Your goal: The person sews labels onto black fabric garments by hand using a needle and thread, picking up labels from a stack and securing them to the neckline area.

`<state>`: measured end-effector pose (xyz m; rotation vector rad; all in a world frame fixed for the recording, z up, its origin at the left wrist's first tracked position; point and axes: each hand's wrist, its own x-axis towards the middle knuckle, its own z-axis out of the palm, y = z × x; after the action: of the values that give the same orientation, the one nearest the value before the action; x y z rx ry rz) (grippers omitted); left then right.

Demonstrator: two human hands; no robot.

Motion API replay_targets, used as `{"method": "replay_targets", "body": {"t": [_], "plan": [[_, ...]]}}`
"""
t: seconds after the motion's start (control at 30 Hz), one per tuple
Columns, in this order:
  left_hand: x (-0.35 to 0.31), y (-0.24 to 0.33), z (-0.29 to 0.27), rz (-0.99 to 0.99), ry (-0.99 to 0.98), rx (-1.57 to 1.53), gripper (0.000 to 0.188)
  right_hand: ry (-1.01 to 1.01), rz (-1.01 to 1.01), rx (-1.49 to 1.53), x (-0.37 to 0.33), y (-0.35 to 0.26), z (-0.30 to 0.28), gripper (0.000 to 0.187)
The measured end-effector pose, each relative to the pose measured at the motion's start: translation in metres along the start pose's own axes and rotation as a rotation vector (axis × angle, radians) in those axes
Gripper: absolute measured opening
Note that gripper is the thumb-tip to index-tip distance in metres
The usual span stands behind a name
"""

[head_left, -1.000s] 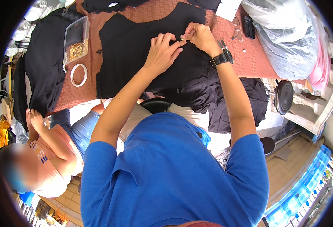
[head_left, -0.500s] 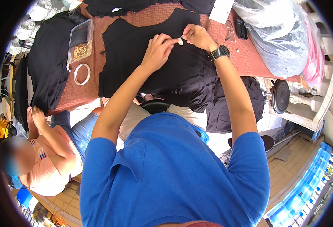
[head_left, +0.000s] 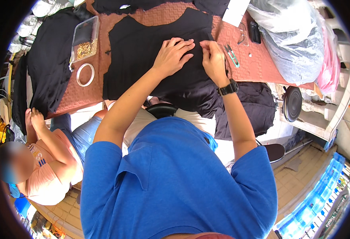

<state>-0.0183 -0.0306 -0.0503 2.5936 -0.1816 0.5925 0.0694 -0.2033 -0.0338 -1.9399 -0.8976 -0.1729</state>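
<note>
Beneath the left hand (head_left: 173, 55), thumb apart from fingers, a black garment (head_left: 135, 51) lies flat; at its right edge, the right hand's (head_left: 213, 59) fingertips look together, any hold unclear; green snips (head_left: 233, 57) just rightward slant away leftward.

Bright overall, with white glare on the plastic bag (head_left: 292, 46), dark fisheye corners, curved edges.

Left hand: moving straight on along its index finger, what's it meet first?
Probably the right hand, just across a small gap from the left hand, over the black fabric. Their relative heights are unclear, so it might pass above or below.
</note>
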Motion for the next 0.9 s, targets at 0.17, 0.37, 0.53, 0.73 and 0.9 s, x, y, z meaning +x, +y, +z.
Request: {"method": "replay_targets", "body": {"t": [0.17,0.37,0.53,0.73,0.9], "plan": [[0.0,-0.011,-0.005,-0.089,-0.002,-0.244,0.035,0.117,0.136,0.062,-0.021,-0.004,-0.012,0.015],[-0.005,-0.003,-0.007,0.023,-0.098,0.06,0.047,0.023,0.144,0.133,-0.042,-0.021,-0.008,0.011],[-0.007,0.001,-0.013,0.056,-0.055,0.031,0.045,0.257,0.028,-0.303,-0.012,0.038,-0.055,0.012],[-0.006,0.002,-0.019,0.035,0.244,-0.068,0.034,0.192,0.163,-0.355,0.029,0.114,-0.103,0.017],[-0.027,0.021,-0.028,-0.04,0.309,-0.081,0.03,0.086,0.097,-0.401,0.07,0.134,-0.079,0.02]]}}
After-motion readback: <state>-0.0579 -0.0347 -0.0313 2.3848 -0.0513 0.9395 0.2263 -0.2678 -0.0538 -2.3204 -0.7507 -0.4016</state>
